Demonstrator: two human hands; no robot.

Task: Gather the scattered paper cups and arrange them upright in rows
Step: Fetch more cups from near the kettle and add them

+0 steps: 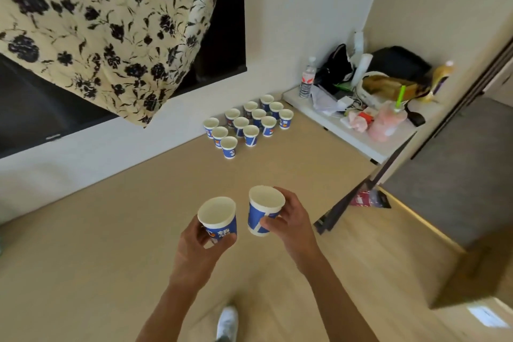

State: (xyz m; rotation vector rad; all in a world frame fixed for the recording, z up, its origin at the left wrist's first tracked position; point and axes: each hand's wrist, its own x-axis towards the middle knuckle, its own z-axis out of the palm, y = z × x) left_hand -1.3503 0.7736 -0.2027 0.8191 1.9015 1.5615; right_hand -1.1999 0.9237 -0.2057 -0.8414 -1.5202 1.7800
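Two paper cups are held upright above the floor (pixel 111 258), one in each hand, side by side and slightly apart. The left cup (pixel 216 211) is gripped low on its wall by the left hand (pixel 200 247), whose fingers are curled round the blue printed band. The right cup (pixel 254 216) is held from the side by the right hand (pixel 291 219), with the thumb pressed across the front and the fingers wrapped behind. Both cups are tapered, with a rolled white rim, a plain white inside and a glossy blue and white outside.

Further off, twelve matching cups (pixel 258 115) are set upright on the floor in close rows of three, running slantwise along the foot of the white wall (pixel 291 22). Neighbouring rims are nearly touching.

The floor is made of pale, smooth wood-grain boards. To the right of the rows, a low white counter (pixel 361 144) is seen, crowded with things: a clear plastic bottle (pixel 307 80) standing at its near corner, a translucent pink drink (pixel 385 123) with a green straw (pixel 399 96), and a soft black bag (pixel 397 64) against the back wall. A cream cloth (pixel 97 22) printed with dark flowers is draped at upper left. A white shoe (pixel 227 319) is seen at the bottom edge.
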